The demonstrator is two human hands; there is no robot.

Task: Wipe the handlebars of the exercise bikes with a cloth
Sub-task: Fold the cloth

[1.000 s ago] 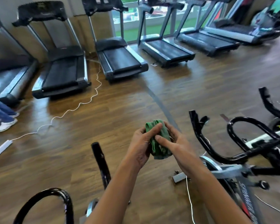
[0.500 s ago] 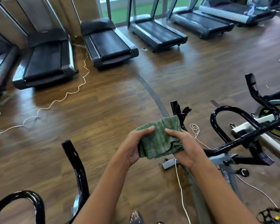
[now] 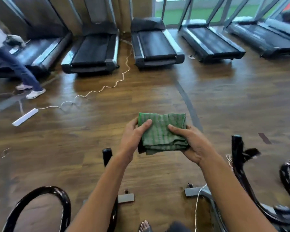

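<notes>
A folded green cloth is held flat in front of me above the wooden floor. My left hand grips its left edge with the thumb on top. My right hand holds the right edge the same way. One exercise bike's black handlebar curves at the lower left, with an upright grip end just under my left forearm. A second bike's black handlebar rises at the right, beside my right forearm. Neither hand touches a handlebar.
Several treadmills line the far wall. A white cable snakes across the floor to a power strip. A person's legs are at the far left. Grey bike bases and a thin white cord lie below my arms.
The cloth has gone from a bunched wad to a flat folded rectangle between my hands. The view has swung left, so the right bike sits further toward the frame's edge.
</notes>
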